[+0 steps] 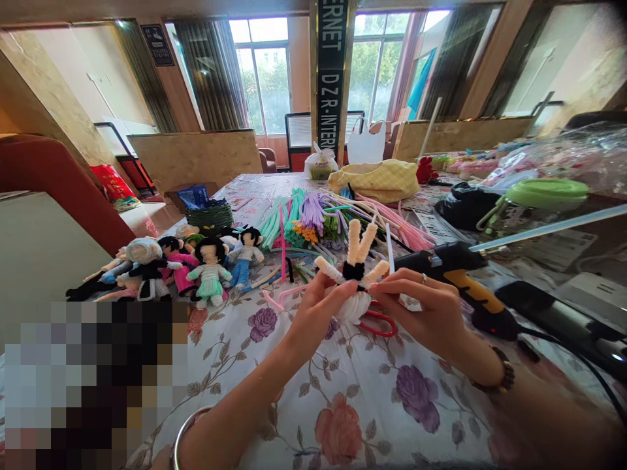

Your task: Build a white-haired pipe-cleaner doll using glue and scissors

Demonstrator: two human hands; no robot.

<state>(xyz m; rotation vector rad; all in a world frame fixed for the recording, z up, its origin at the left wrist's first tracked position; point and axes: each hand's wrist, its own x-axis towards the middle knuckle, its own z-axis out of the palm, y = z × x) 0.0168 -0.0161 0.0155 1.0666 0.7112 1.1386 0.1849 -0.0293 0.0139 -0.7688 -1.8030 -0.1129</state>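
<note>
floral tablecloth point(353, 398), left hand point(318, 307) and right hand point(426, 307) pinching pipe-cleaner figure point(355, 281), upright, stems fanning upward

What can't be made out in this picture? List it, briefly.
Head view, pipe-cleaner figure: lower body partly covered by the left hand and right hand.
Head view, red loops: mostly behind the figure and right hand, unidentifiable.
Head view, lower-left corner: a pixelated block hides everything.
Head view, banner: lettering cut by the top edge.

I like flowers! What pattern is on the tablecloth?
Tablecloth: purple and pink flowers on cream; head view.
</note>
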